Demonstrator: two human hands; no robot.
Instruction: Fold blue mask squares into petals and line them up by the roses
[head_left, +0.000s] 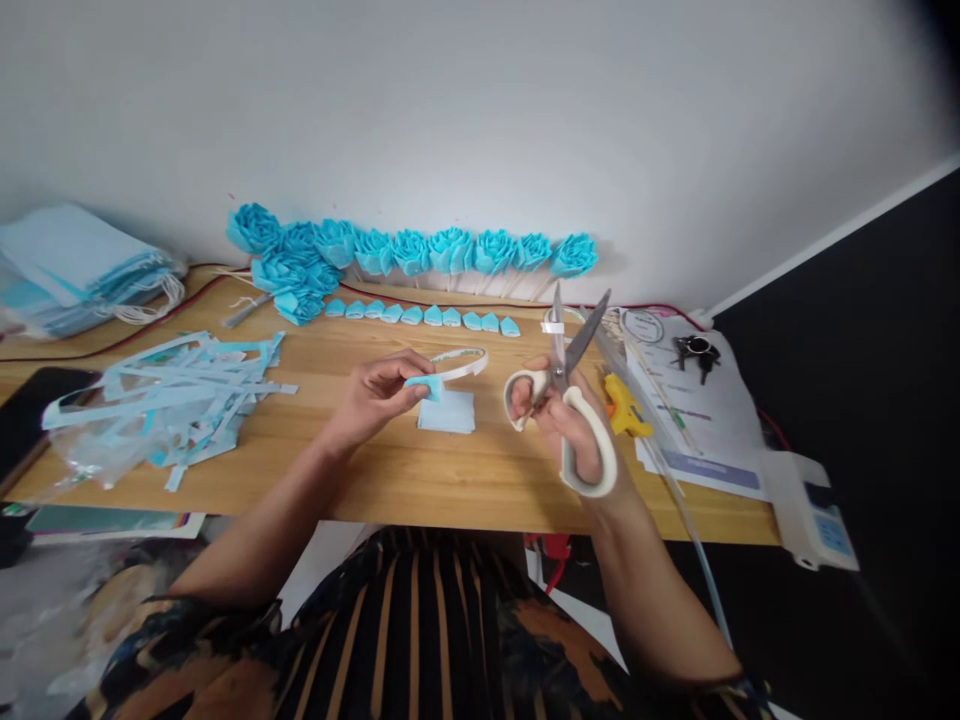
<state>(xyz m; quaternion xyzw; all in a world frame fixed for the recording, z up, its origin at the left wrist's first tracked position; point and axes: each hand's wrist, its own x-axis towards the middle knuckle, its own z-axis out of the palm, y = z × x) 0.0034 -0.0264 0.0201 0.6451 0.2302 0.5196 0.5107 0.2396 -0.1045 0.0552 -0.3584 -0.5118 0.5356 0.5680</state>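
Pinched in my left hand [379, 392] is a small folded light-blue fabric piece [426, 384]. A narrow white tape-like strip [469, 368] curves in a loop just right of those fingers; whether it is attached to the piece I cannot tell. Beneath lies a stack of pale-blue rectangles [447, 413] on the wooden table. My right hand [559, 410] has its fingers through the cream handles of a pair of scissors [561, 372], whose blades point away from me and stand apart. A small white scrap [553, 327] shows at the left blade.
Blue fabric flowers [451, 250] on sticks line the wall, with a row of folded petals [412, 316] before them. Cut strips [195, 395] lie left, below bagged sheets [82, 262]. A yellow glue gun [627, 408], papers [686, 440], keys [697, 352] and a power strip [806, 505] are right.
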